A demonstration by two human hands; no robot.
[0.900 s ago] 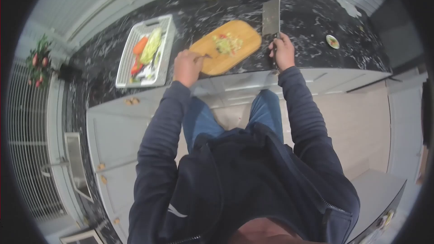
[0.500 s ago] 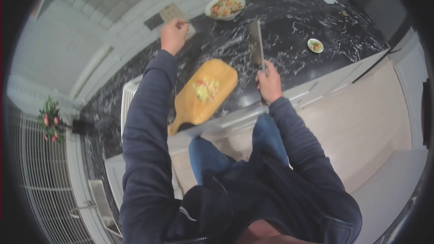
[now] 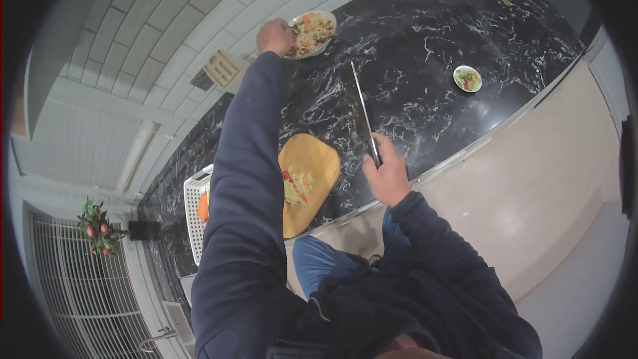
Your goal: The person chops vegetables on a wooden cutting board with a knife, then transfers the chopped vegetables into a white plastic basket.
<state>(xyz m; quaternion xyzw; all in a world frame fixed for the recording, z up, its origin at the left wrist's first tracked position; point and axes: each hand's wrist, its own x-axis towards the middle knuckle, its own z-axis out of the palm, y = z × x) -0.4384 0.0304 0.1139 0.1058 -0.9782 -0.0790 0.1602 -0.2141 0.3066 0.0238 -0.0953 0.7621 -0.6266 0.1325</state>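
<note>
Head view: at 12 o'clock from frame centre, the left hand (image 3: 274, 36) is at the 9 o'clock edge of a white bowl (image 3: 333, 23) of mixed food; its fingertips are hard to make out, so I cannot tell whether they pinch anything. At 1 o'clock, the right hand (image 3: 389, 171) grips the handle of a cleaver (image 3: 363, 110) (blade nearly edge-on, its face barely readable). The left sleeve (image 3: 249, 159) hides part of the cutting board (image 3: 319, 153), whose chopped vegetables (image 3: 298, 187) are partly covered, and most of a white basket (image 3: 195, 216) at 8 o'clock.

Board (image 3: 324, 158), bowl (image 3: 334, 24), dish (image 3: 456, 82) on marbled counter (image 3: 412, 93)
</note>
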